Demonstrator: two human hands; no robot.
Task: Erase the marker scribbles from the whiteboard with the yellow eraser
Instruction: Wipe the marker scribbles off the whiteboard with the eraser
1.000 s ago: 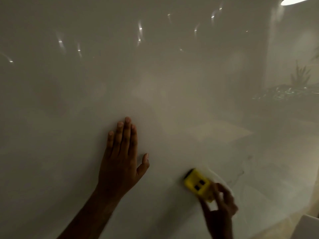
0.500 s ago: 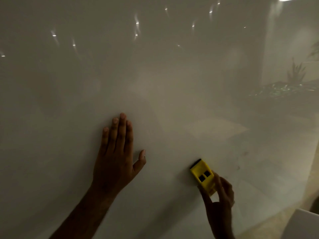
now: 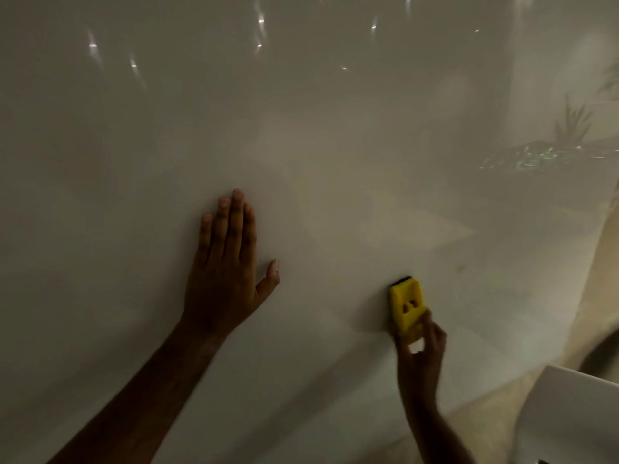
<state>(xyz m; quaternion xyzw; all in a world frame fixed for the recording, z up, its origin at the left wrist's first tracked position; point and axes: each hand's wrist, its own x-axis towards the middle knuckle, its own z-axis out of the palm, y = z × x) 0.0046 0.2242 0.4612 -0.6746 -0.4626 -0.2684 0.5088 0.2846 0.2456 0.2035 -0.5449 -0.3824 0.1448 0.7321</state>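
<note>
Your right hand (image 3: 420, 360) is nearest, low on the board, its fingers and thumb curled round the lower end of the yellow eraser (image 3: 407, 304). The eraser stands nearly upright against the whiteboard (image 3: 318, 155), a dark pad edge showing at its top, and it juts up past your fingertips. Just right of that hand and lower, a white object (image 3: 569, 416) fills the corner; what it is cannot be told.

Well to the left of the eraser, your left hand (image 3: 227, 269) lies flat on the whiteboard, four fingers straight and close together, pointing up, thumb spread toward the eraser, holding nothing.

A faint dark smudge (image 3: 462, 267) sits on the board up and to the right of the eraser. Farther up, above both hands, the glossy surface carries small bright light reflections (image 3: 260, 21), and far up to the right of your right hand a dim reflection of a plant (image 3: 571, 125).
</note>
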